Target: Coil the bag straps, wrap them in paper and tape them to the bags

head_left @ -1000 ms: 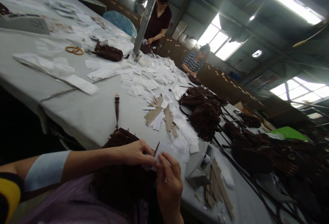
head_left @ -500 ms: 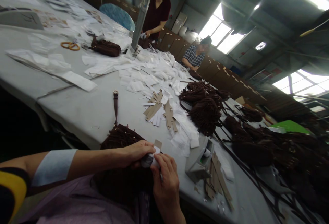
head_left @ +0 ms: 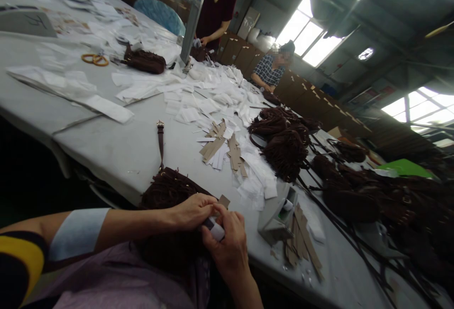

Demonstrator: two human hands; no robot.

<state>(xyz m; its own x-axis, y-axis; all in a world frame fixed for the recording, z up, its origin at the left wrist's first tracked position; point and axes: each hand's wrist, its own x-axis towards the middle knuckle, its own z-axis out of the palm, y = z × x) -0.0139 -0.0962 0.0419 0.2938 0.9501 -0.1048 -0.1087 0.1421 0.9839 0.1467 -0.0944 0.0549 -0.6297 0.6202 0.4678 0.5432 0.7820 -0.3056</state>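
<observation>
A dark brown fringed handbag [head_left: 170, 188] lies at the table's near edge, against my body. Its buckled strap [head_left: 161, 141] stretches away over the tabletop. Above the bag, both hands are closed on a small piece wrapped in white and grey [head_left: 215, 229]; what is inside the wrap is hidden. My left hand [head_left: 195, 210] pinches at its upper left side, fingertips close to the right hand's. My right hand [head_left: 229, 240] curls round it from the right, thumb underneath. A brown card strip [head_left: 224, 201] sticks out just beyond the fingers.
To the right stand a grey tape dispenser [head_left: 275, 219] and card strips [head_left: 303, 242]. White paper pieces [head_left: 198, 101] are heaped mid-table. More brown bags [head_left: 283, 138] pile up at the right. A metal post [head_left: 195, 15] rises from the table; two people work beyond.
My right hand has turned and closed further round the wrapped piece, its fingers now meeting my left fingertips. The card strip has tilted to the right. The view has shifted slightly.
</observation>
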